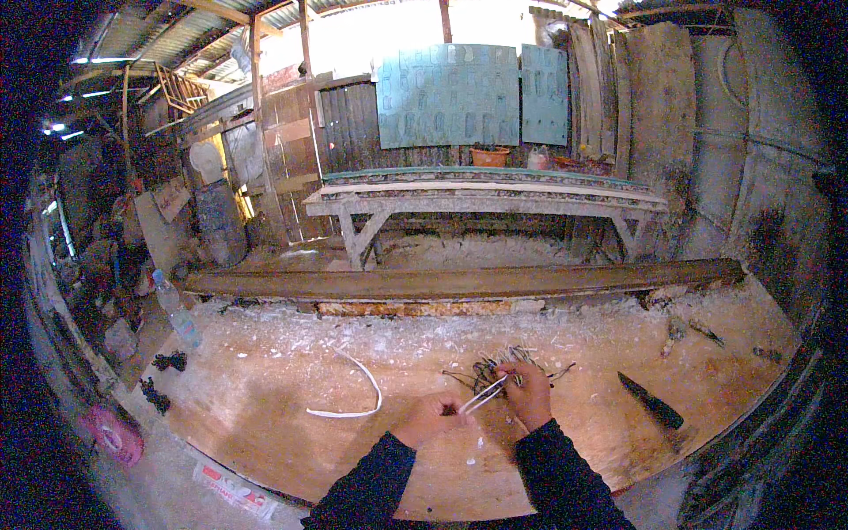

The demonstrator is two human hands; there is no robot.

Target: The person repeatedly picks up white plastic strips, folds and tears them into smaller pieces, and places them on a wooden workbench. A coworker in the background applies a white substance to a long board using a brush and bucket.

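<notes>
My left hand (431, 419) and my right hand (527, 396) are close together over the wooden table, both closed. Stretched between them is a thin white strip (484, 396), apparently doubled, with an end in each hand's fingers. Just behind my right hand lies a tangled pile of thin dark and pale strands (484, 374), partly hidden by that hand. To the left of my hands a longer white strip (378, 393) lies curved on the table. A few small white scraps (471, 460) are near my left hand.
On the right lies a black-handled knife (652, 400). A clear plastic bottle (179, 312) and dark bundles (155, 396) are at the left edge. A long wooden beam (459, 281) bounds the white-dusted tabletop (291, 371) behind. Farther back stands a wooden bench (486, 200).
</notes>
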